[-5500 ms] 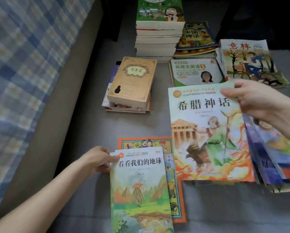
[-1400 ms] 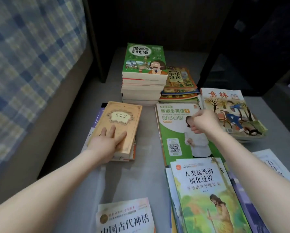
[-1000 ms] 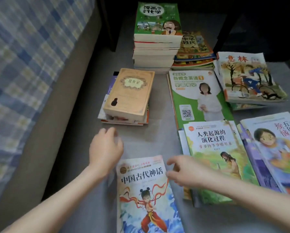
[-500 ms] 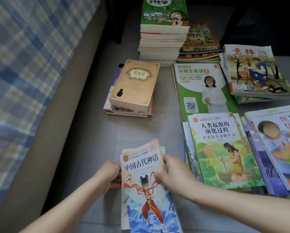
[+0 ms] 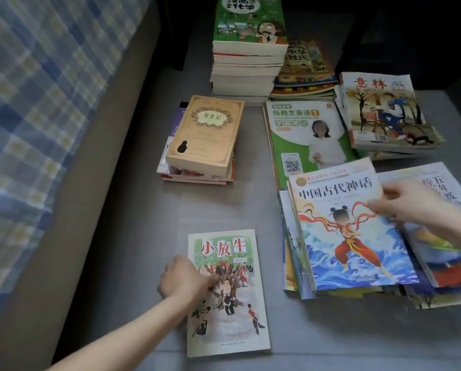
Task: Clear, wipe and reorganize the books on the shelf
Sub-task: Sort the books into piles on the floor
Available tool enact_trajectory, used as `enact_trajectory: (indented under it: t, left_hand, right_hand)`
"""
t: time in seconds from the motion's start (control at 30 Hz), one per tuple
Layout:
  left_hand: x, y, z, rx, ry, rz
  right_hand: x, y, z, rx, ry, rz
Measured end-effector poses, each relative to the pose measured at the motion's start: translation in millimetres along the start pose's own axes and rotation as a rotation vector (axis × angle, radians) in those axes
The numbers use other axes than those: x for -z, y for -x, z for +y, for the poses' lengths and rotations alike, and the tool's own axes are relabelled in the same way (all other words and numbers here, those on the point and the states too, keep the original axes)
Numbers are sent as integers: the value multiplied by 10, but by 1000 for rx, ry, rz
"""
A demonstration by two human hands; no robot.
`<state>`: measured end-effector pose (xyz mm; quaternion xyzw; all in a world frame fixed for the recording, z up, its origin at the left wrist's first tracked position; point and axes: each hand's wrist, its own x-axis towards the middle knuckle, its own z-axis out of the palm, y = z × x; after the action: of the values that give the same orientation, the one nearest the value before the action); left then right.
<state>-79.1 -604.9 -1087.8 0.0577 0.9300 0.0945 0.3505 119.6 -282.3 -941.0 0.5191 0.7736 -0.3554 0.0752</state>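
A pale book with a tree on its cover [image 5: 232, 303] lies flat on the grey surface [image 5: 133, 236], near the front. My left hand [image 5: 186, 279] grips its left edge, thumb on the cover. To the right, a myth book showing a child in red above blue waves [image 5: 349, 245] tops a fanned pile of thin books. My right hand [image 5: 413, 202] rests on that book's right edge with its fingers stretched out; the hand is blurred.
A tan hardback [image 5: 205, 135] tops a small stack at centre. Behind it stands a tall stack with a green cover [image 5: 248, 25]. A green workbook [image 5: 304, 137] and a magazine pile [image 5: 384, 111] lie at the right. A plaid bed [image 5: 36, 103] borders the left.
The myth book went from the front centre onto the right pile, carried by my right hand. The tree-cover book beneath it is now uncovered, and my left hand stays at its left edge.
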Motion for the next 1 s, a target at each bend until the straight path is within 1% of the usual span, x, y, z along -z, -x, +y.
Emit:
enact_trajectory:
  t: [0.07,0.17,0.23,0.27,0.37,0.43,0.5,0.6,0.7,0.8,0.93,1.0]
  left_hand:
    - [14,-14,10,35,14,-29]
    - [19,-54,15,51,103,-62]
    - [157,98,97,48,254,-114]
    - [235,193,181,17,332,-139]
    - [509,426,369,-79,434,-196]
    - [781,581,564,-154,475,-223]
    - [1083,743,797,-247,502,-210]
    - [1489,1019,1239,-419,571,-206]
    - [1637,1206,1809,-543,702,-287]
    - [1426,1289,2418,-570,780,-422]
    - [651,1386,3109,-419,760,-684]
    - [192,1394,3290,-367,730,-740]
  right_hand:
    - [-166,-58,159,-18,237,97]
    - [-253,-59,204,-25,417,208]
    - [-296,-30,130,20,556,284]
    - [-281,-16,112,36,568,318]
    - [-201,9,95,13,466,376]
    - [-75,10,185,-60,394,419]
    - [71,2,314,-152,316,468]
    - [312,-56,594,-292,87,555]
    - [525,-74,828,-367,-90,622]
    - [672,-118,1027,-397,-206,666]
    - [811,-183,1304,-460,-421,691]
    - [786,-183,1360,-495,-440,670]
